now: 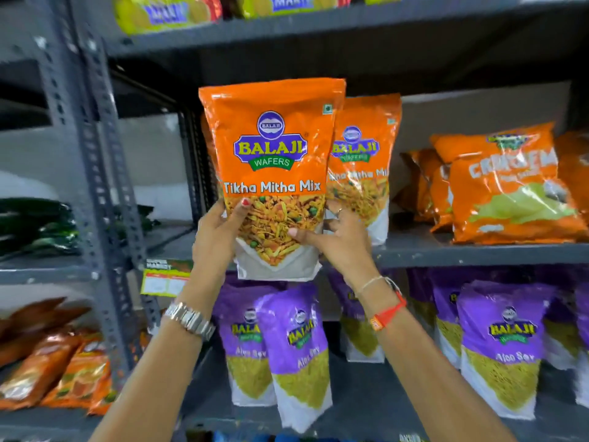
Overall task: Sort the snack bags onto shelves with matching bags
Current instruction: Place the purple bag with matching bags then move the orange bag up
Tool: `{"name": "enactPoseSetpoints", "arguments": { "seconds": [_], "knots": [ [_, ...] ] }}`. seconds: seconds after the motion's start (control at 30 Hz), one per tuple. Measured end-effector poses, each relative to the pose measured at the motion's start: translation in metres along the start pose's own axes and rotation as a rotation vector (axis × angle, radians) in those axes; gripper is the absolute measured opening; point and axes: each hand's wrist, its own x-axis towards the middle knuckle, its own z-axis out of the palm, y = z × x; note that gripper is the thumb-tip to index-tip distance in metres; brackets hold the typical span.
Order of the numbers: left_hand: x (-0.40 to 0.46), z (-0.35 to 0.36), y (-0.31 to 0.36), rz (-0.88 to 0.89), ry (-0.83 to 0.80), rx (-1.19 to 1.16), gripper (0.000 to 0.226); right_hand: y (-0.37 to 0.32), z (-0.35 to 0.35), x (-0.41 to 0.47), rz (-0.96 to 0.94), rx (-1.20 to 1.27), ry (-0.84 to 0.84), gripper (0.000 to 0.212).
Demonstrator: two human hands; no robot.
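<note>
Where it is raised upright before the middle shelf (478, 250), an orange bag (274, 173) printed "BALAJI WAFERS Tikha Mitha Mix" is gripped at its lower part: the left hand (216, 231) is closed on its left edge, the right hand (338, 237) on its right edge, thumbs across the front. Just behind the right fingers (334, 205) a matching orange bag (363, 161) is stood on that shelf. Below the hands, purple "BALAJI Aloo Sev" bags (296, 346) are seen.

Grey slotted-angle steel shelving (478, 250) with perforated uprights (95, 173), a second rack (41, 269) adjoining at left, a pale plain wall (153, 161) behind, evenly lit.
</note>
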Motion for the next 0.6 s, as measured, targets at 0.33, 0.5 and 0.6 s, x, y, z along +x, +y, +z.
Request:
{"name": "enactPoseSetpoints", "arguments": {
  "seconds": [0.33, 0.5, 0.6],
  "knots": [
    [0.094, -0.012, -0.021, -0.167, 0.115, 0.002, 0.017, -0.009, 0.064, 0.090, 0.096, -0.009, -0.085, 0.059],
    [0.114, -0.017, -0.042, -0.167, 0.122, 0.030, 0.018, 0.000, 0.084, 0.102, 0.139, -0.020, -0.089, 0.065],
    [0.120, -0.021, -0.062, -0.161, 0.100, 0.076, 0.026, 0.015, 0.094, 0.104, 0.173, -0.029, -0.105, 0.067]
  ]
}}
